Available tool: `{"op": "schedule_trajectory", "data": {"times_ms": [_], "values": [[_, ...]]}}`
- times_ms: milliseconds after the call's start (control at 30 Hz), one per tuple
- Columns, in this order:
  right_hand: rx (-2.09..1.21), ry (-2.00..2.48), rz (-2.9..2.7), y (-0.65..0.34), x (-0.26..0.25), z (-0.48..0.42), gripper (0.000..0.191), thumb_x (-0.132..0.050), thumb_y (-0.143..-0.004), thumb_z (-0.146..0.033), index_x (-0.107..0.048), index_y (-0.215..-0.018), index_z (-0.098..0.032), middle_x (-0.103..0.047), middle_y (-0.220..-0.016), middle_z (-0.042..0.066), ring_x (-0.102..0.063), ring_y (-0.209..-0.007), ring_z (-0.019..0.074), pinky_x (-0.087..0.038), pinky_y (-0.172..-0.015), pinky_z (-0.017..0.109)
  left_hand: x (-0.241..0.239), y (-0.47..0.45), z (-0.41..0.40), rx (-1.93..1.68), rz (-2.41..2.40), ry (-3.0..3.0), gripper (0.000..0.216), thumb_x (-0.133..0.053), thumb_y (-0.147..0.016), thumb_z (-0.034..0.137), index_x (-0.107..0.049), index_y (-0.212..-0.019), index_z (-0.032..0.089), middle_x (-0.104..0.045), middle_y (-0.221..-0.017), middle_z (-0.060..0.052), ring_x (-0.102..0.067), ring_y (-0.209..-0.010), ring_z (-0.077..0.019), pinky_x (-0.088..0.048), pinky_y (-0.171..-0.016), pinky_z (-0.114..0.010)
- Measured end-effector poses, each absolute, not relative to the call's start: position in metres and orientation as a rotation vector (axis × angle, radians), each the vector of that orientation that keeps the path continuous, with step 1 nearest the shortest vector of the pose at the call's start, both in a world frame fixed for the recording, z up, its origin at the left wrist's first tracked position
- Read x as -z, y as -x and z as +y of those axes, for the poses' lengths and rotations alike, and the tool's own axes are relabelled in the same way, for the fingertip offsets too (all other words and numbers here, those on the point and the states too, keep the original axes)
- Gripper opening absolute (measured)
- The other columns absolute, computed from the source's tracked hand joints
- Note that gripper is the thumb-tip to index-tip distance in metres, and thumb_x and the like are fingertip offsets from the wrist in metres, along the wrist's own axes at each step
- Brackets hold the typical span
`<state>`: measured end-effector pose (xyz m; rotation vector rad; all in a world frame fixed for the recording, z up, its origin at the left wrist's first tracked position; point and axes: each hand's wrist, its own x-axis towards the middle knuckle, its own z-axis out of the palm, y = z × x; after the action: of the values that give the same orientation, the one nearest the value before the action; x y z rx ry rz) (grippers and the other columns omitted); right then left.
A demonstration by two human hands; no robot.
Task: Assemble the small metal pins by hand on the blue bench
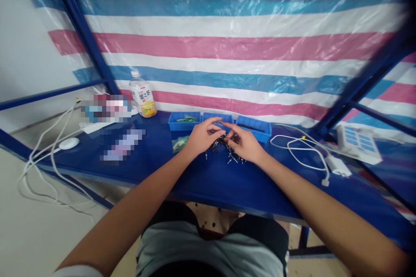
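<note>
My left hand (pixel 202 137) and my right hand (pixel 246 142) meet at the fingertips above a loose pile of small black-and-silver pieces (pixel 231 155) that look like blind rivets. Fingers and thumb on each hand are curled together in a pinch; whatever lies between them is too small and too covered to make out. Behind the hands stand three blue bins. Green slim pieces lie in the left bin (pixel 172 124); the middle bin (pixel 227 117) is partly hidden by my left hand. Small dark pieces are in the right bin (pixel 267 132). Green-tinted packets (pixel 180 144) rest beside my left wrist.
On the blue table (pixel 214 186), a drink bottle (pixel 143 95) stands at the back left near a white round device (pixel 69 143). White cables and an adapter (pixel 338 165) lie to the right, beside a white device with blue keys (pixel 359 143). Blue posts frame both sides.
</note>
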<state>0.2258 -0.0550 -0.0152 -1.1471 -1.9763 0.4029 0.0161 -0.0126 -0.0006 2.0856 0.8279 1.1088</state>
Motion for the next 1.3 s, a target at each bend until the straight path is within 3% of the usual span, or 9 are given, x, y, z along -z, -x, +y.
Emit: {"op": "schedule_trajectory", "data": {"times_ms": [133,367,467,600,833,1067,1300], "values": [[-0.364,1.123,-1.957,-0.227,0.014,-0.055,0.045,-0.054,-0.098,-0.025,-0.062,-0.142,-0.024,-0.075,-0.091,0.002,-0.066,-0.070,0.0176,-0.054,-0.069,0.031,0.000,-0.016,-0.013,-1.156,0.840,-2.064,0.052,-0.070,-0.096,0.041,-0.059,-0.143,0.024,-0.079,-0.118,-0.009,-0.076,-0.100,-0.0213,-0.060,-0.079,-0.031],[-0.170,1.204,-1.904,-0.233,0.010,-0.053,0.019,-0.057,-0.099,-0.030,-0.069,-0.111,-0.022,-0.077,-0.088,0.003,-0.069,-0.069,0.0193,-0.053,-0.069,0.032,-0.001,-0.016,-0.019,-1.032,0.848,-2.167,0.040,-0.060,-0.101,0.042,-0.067,-0.134,0.022,-0.082,-0.100,-0.006,-0.075,-0.078,-0.0178,-0.059,-0.073,-0.029],[-0.166,1.196,-1.935,-0.232,0.010,-0.054,0.031,-0.056,-0.099,-0.028,-0.063,-0.128,-0.023,-0.077,-0.090,0.004,-0.070,-0.070,0.0206,-0.055,-0.073,0.034,-0.001,-0.017,-0.021,-0.978,0.860,-2.216,0.040,-0.060,-0.101,0.040,-0.066,-0.136,0.023,-0.082,-0.100,-0.006,-0.075,-0.074,-0.0171,-0.059,-0.071,-0.029],[-0.216,1.184,-1.892,-0.231,0.012,-0.054,0.059,-0.058,-0.098,-0.029,-0.040,-0.154,-0.022,-0.077,-0.093,0.004,-0.071,-0.071,0.0218,-0.057,-0.073,0.036,0.001,-0.018,-0.020,-0.992,0.857,-2.209,0.041,-0.059,-0.101,0.040,-0.065,-0.138,0.023,-0.082,-0.100,-0.006,-0.075,-0.076,-0.0176,-0.060,-0.074,-0.031],[-0.261,1.138,-1.905,-0.233,0.014,-0.052,0.068,-0.064,-0.094,-0.028,-0.037,-0.157,-0.023,-0.077,-0.098,0.005,-0.073,-0.082,0.0234,-0.060,-0.078,0.038,0.003,-0.019,-0.015,-1.069,0.874,-2.260,0.030,-0.061,-0.100,0.039,-0.076,-0.121,0.023,-0.079,-0.116,-0.008,-0.075,-0.090,-0.0201,-0.060,-0.077,-0.032],[-0.270,1.092,-1.920,-0.232,0.013,-0.053,0.079,-0.069,-0.091,-0.026,-0.032,-0.162,-0.025,-0.077,-0.097,0.004,-0.073,-0.088,0.0237,-0.060,-0.087,0.040,0.003,-0.017,-0.011,-1.088,0.783,-2.283,0.022,-0.067,-0.097,0.037,-0.081,-0.110,0.026,-0.076,-0.112,-0.007,-0.073,-0.095,-0.0192,-0.058,-0.074,-0.029],[-0.258,1.095,-1.907,-0.233,0.012,-0.054,0.078,-0.071,-0.090,-0.028,-0.036,-0.160,-0.026,-0.075,-0.094,0.002,-0.072,-0.084,0.0221,-0.059,-0.084,0.037,0.002,-0.018,-0.012,-1.065,0.743,-2.210,0.021,-0.073,-0.092,0.038,-0.081,-0.105,0.023,-0.075,-0.117,-0.009,-0.073,-0.094,-0.0195,-0.059,-0.072,-0.028]]}}
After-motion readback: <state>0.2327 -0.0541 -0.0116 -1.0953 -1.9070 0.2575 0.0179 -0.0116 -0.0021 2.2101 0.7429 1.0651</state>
